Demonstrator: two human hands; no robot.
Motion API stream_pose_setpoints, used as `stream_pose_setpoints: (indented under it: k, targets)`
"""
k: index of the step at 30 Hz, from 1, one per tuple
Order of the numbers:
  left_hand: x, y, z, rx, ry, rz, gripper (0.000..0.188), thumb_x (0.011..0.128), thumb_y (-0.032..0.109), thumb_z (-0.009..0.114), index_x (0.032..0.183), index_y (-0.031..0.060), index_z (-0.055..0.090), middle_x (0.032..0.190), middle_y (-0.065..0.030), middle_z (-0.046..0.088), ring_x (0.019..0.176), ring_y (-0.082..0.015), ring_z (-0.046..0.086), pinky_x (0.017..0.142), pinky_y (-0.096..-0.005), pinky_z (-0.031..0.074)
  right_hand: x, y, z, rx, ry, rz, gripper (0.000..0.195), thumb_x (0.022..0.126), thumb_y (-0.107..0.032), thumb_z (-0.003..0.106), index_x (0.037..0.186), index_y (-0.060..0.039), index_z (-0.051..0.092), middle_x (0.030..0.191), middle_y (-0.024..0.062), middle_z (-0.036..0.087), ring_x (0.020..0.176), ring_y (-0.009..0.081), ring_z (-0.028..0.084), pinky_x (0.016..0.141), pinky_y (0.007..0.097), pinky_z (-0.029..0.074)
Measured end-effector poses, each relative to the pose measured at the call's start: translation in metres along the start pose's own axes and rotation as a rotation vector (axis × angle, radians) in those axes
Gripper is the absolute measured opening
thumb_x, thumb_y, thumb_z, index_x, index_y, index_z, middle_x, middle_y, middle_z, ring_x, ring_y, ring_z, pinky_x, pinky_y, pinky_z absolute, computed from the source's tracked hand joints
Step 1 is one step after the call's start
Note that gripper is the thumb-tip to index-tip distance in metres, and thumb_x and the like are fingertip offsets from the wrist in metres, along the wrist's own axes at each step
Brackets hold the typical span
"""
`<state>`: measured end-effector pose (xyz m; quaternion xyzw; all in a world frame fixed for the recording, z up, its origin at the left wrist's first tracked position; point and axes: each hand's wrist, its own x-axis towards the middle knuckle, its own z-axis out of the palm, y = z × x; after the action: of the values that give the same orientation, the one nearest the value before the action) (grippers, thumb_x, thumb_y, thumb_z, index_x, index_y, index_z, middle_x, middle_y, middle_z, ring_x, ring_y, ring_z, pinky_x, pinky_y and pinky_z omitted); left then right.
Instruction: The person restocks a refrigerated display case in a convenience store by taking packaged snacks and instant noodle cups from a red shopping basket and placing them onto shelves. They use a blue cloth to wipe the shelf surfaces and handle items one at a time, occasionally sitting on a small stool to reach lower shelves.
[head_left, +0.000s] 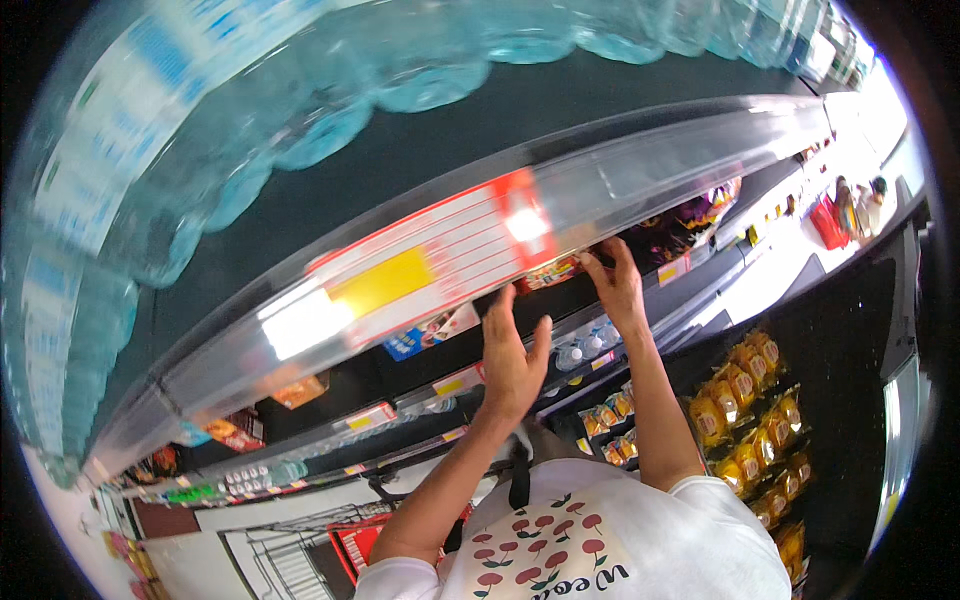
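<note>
Both hands reach onto a store shelf beneath a clear label rail (637, 180). My left hand (514, 356) has its thumb and fingers spread, beside the near end of a red printed package (551, 276). At that package's other end, my right hand (619, 289) has bent fingers; its fingertips are partly hidden by the rail, so whether they grip it cannot be told. A blue and white package (431, 334) lies on the same shelf to the left. Purple and yellow packets (697, 214) stand to the right.
Large clear water bottles (322, 97) line the shelf above. Lower shelves hold small bottles (585, 349) and wrapped baked goods (750, 450). A wire shopping cart (292, 555) with a red panel stands at the lower left. Other people (862, 206) are far off at the right.
</note>
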<state>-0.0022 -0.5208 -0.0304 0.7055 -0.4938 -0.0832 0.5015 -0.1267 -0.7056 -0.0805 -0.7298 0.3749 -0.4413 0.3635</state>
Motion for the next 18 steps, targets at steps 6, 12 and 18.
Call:
stream_pose_setpoints:
  k: [6, 12, 18]
  targets:
    - [-0.112, -0.022, -0.077, -0.123, 0.02, -0.202, 0.044, 0.096, 0.011, 0.067, 0.138, 0.0046, 0.053, 0.116, -0.0149, 0.067, 0.093, -0.0236, 0.07, 0.078, -0.0332, 0.057, -0.045, -0.079, 0.006, 0.173, 0.081, -0.086, 0.03, 0.103, -0.014, 0.062, 0.13, -0.0015, 0.06, 0.12, 0.0075, 0.066, 0.107, 0.0158, 0.063, 0.091, 0.0275, 0.051]
    - [-0.287, -0.113, -0.144, 0.031, 0.375, -0.531, 0.023, 0.095, 0.009, 0.068, 0.117, 0.0093, 0.064, 0.09, -0.011, 0.072, 0.08, -0.024, 0.073, 0.064, -0.0328, 0.056, -0.17, -0.11, 0.053, 0.083, -0.508, -0.187, 0.018, 0.1, -0.006, 0.061, 0.116, -0.0041, 0.067, 0.101, 0.0057, 0.064, 0.081, 0.0118, 0.06, 0.067, 0.025, 0.052]
    - [-0.538, -0.227, -0.147, 0.023, 0.963, -1.089, 0.017, 0.093, 0.009, 0.064, 0.109, 0.0022, 0.068, 0.094, -0.0183, 0.072, 0.081, -0.033, 0.07, 0.074, -0.0403, 0.056, -0.258, -0.15, 0.091, -0.021, -1.221, -0.322, 0.022, 0.096, 0.0, 0.061, 0.117, -0.0021, 0.066, 0.107, 0.0146, 0.063, 0.092, 0.0242, 0.067, 0.07, 0.0305, 0.057]
